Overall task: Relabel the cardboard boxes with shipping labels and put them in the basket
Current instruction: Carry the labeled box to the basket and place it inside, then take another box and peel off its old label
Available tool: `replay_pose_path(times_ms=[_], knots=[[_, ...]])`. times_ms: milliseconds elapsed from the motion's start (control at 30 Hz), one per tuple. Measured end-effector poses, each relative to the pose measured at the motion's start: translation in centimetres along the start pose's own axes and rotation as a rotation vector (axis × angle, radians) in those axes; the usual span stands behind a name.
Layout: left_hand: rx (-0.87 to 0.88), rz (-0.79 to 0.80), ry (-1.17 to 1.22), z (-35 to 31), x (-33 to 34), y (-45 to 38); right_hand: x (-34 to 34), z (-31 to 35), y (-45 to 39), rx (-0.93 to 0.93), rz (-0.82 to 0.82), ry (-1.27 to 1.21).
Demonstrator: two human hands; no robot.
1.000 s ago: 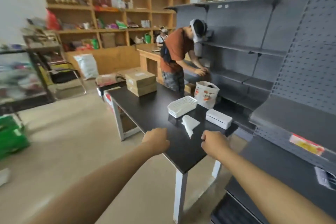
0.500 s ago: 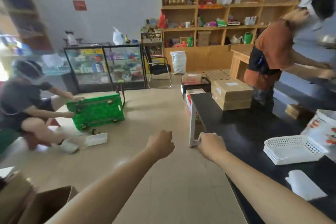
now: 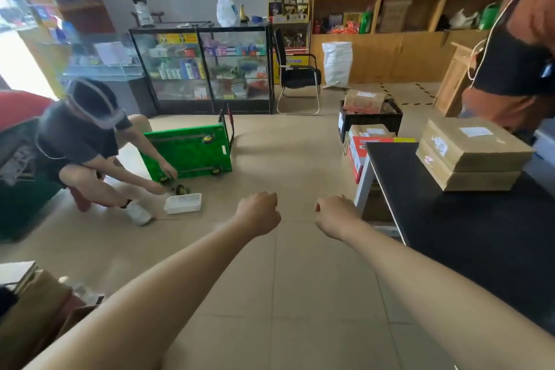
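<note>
From the head view, both arms reach out over the tiled floor in the lower half of the frame. The left hand [image 3: 260, 213] and the right hand [image 3: 335, 215] are each curled into a loose fist with the fingers together, and neither holds anything.

The task's cardboard boxes [image 3: 471, 156] sit as a stack of two at the right of the frame on the black bench [image 3: 450, 225], well apart from both hands. The top box carries a white label on its lid.

The main risk, as I judge it, is the crowding. A person in an orange top stands just beside the stack at the far right, so a reach for the boxes could knock into them or push the stack toward the bench edge. A second person crouches at centre left over an upturned green cart [image 3: 189, 150], and walking with a box could mean tripping there.

As for containers, a black crate [image 3: 371, 122] on the floor, right of centre, holds at least one brown parcel. A small white basket [image 3: 183, 203] lies on the floor near the crouching person; I cannot tell what is in it. No shipping labels are visible near the hands.
</note>
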State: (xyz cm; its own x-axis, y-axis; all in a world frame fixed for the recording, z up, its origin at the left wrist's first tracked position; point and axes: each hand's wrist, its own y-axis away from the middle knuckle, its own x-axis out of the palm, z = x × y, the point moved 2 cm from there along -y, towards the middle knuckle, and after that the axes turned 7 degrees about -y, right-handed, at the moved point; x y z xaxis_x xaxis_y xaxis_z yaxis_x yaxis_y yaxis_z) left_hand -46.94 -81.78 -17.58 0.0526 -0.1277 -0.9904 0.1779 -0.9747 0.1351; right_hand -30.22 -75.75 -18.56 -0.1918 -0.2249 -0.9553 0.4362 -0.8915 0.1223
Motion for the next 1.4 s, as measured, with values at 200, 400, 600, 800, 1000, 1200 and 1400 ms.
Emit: replay_pose_path(times_ms=[200,400,600,800,1000,1200,1400], knots=[[0.073,-0.023,-0.023,0.5,-2.3,-11.1,-2.4,-1.8,-8.6,0.102,-0.019,-0.226],[0.226,0.016,-0.063,-3.0,-1.4,-21.3,-3.1,-8.5,-15.9,0.214,-0.019,-0.219],[0.356,0.025,-0.13,-8.4,-4.1,-33.1,-6.1,-16.6,-23.8,0.251,-0.087,-0.175],[0.467,-0.057,-0.098,-15.5,-7.7,-42.7,-11.1,-24.0,-28.8,0.355,-0.248,-0.191],[0.638,-0.045,-0.151,-21.7,-8.0,-51.4,-14.6,-31.8,-31.0,0.589,-0.428,-0.237],[0.888,-0.043,-0.224,-30.7,-8.4,-60.3,-15.9,-37.6,-32.9,0.792,-0.424,-0.118],[1.19,-0.072,-0.203,-40.2,-9.4,-65.1,-16.2,-41.8,-33.0,1.053,-0.474,-0.097]])
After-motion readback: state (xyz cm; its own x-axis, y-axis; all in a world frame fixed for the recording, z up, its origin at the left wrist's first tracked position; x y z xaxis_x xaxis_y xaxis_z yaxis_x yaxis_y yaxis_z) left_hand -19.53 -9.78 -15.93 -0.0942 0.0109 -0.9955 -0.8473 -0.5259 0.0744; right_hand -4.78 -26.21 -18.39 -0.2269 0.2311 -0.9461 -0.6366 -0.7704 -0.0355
